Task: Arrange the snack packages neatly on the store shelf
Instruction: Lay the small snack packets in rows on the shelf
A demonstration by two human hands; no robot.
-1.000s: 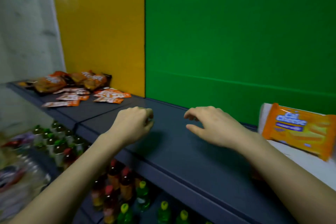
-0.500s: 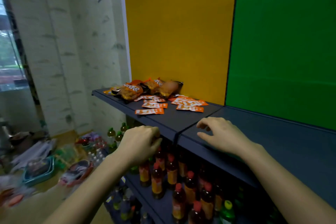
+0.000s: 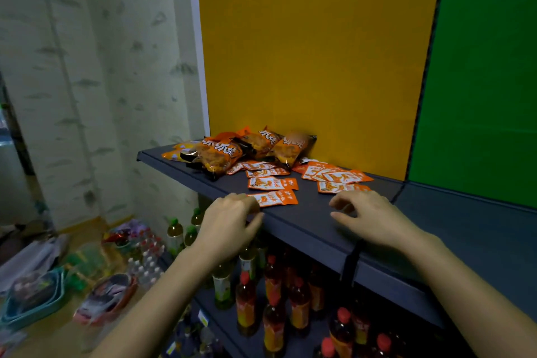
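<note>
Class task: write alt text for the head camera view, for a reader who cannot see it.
Two bare hands, left hand and right hand, reach toward small orange sachets scattered on a dark shelf; bigger snack bags lie heaped behind.

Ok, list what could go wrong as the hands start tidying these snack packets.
1. The nearest flat sachet lies close to the shelf front edge beside the left hand; a careless sweep could knock it off onto the bottles below.
2. The puffy bags are piled loosely near the shelf's left end and may slide off if nudged.
</note>
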